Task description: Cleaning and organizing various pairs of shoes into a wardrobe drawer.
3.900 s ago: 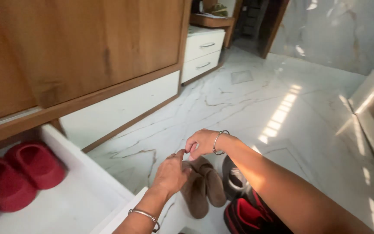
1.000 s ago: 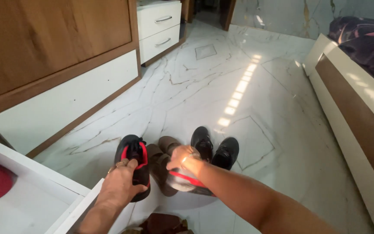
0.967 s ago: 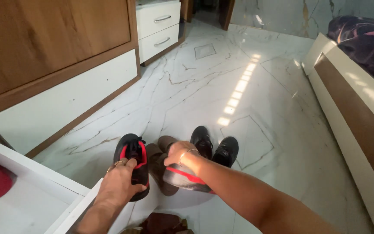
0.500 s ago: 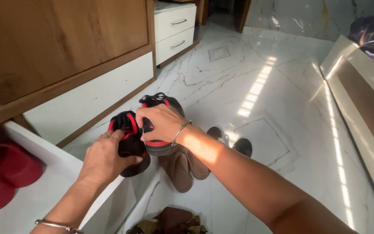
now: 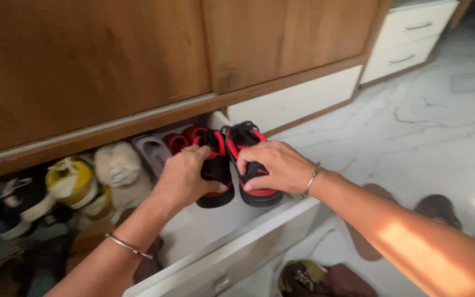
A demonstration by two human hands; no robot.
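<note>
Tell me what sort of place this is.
Probably a bedroom or dressing area at home: a wooden wardrobe with an open shoe drawer full of footwear, white drawers and a marble floor. Both hands, left hand and right hand, hold black-and-red sneakers.

In the open white pull-out drawer [image 5: 259, 234], bare floor lies near its front wall, below the black-and-red sneakers [image 5: 237, 165]. Its left side is crowded by a fluffy cream slipper [image 5: 117, 165], yellow shoe [image 5: 72, 181] and grey slide [image 5: 152, 154]. The wooden cabinet front [image 5: 138, 66] overhangs the back.

White drawer [image 5: 248, 242] with, seemingly, assorted shoes [image 5: 116, 165] inside.
</note>
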